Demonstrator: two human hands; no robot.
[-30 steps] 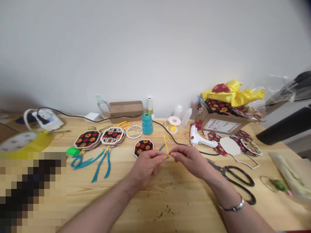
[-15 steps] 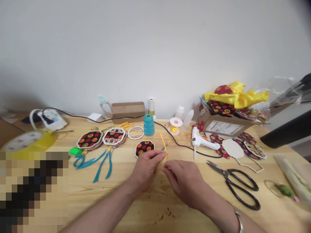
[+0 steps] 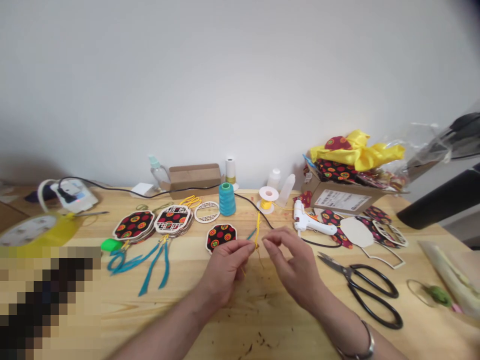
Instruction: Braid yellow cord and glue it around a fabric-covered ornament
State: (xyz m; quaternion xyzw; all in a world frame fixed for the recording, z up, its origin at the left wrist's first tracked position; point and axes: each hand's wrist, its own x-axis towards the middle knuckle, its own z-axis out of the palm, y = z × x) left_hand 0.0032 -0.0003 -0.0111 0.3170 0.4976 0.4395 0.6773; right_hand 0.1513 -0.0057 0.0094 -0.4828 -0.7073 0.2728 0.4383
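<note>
My left hand (image 3: pixel 227 262) pinches a thin yellow cord (image 3: pixel 258 225) between thumb and forefinger. The cord's upper part stands up from the fingertips as a narrow loop, and loose ends hang below. Just to the right is my right hand (image 3: pixel 294 260), its thumb and forefinger a little apart and off the cord; nothing shows between them. Behind my left hand lies an eight-lobed piece covered in black, red-patterned fabric (image 3: pixel 221 237). A bit of teal cord (image 3: pixel 251 234) is visible beside the yellow one.
Black-handled scissors (image 3: pixel 348 272) lie at right, below a white glue gun (image 3: pixel 313 224). A teal thread cone (image 3: pixel 227 200) and a yellow cord spool (image 3: pixel 268 201) stand behind. Stacked fabric ornaments (image 3: pixel 172 220) with teal tails lie left. A fabric-filled box (image 3: pixel 339 199) sits back right.
My right hand has let go of the yellow cord and moved slightly right, its fingers loosening. The cord now stands more upright in my left hand. The view has shifted slightly.
</note>
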